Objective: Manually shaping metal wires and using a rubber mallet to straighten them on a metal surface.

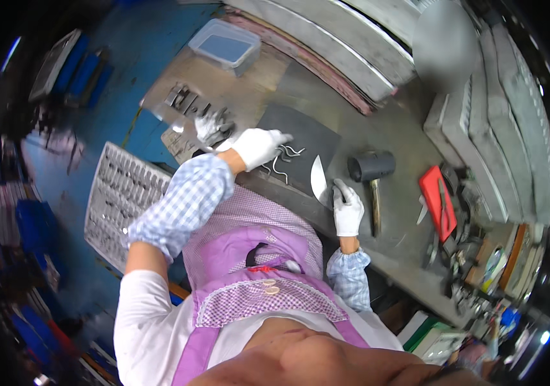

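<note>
My left hand point(259, 148), in a white glove, reaches over a dark mat point(297, 132) with its fingers stretched to the right. Just beside its fingertips lie several small, wavy metal strips point(280, 168). Nothing shows in its fingers. My right hand point(347, 209), gloved too, is closed at the lower end of a shiny, crescent-shaped metal blade point(318, 177). The blade's tip points away from me, over the mat's right edge. To the right of that hand, a mallet point(372, 166) with a black head lies on the metal table, its wooden handle toward me.
A crumpled grey-white glove point(213, 127) and small metal parts point(186, 100) lie at the left. Behind them stands a clear plastic box point(226, 46). A tray of metal pieces point(123, 199) is at my left. Grey padded stacks point(326, 42) line the back; a red holder point(438, 202) lies right.
</note>
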Demonstrator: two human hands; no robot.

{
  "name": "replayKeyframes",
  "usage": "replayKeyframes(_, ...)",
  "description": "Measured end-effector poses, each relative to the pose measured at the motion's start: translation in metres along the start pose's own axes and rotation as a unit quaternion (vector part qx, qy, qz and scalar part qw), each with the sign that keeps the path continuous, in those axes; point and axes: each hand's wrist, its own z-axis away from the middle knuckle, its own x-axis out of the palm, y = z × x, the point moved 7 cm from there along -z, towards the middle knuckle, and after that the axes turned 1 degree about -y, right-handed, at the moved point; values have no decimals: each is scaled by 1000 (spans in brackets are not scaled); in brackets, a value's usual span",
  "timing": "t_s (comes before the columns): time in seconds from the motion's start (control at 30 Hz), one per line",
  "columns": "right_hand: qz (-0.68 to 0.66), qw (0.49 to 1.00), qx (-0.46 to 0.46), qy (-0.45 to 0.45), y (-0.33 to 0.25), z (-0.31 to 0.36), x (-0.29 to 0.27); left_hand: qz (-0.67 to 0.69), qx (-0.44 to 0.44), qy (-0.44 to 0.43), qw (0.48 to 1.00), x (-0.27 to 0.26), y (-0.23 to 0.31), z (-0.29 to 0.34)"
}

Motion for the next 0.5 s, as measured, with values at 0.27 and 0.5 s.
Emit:
replayKeyframes(0.27,-191,981,34,-17,-69,-71,16,-68,47,104,991,43,34,-5)
replayKeyframes(0.5,-78,971,-177,-137,-205,-131,145,149,-181,115,965,0,-35,156)
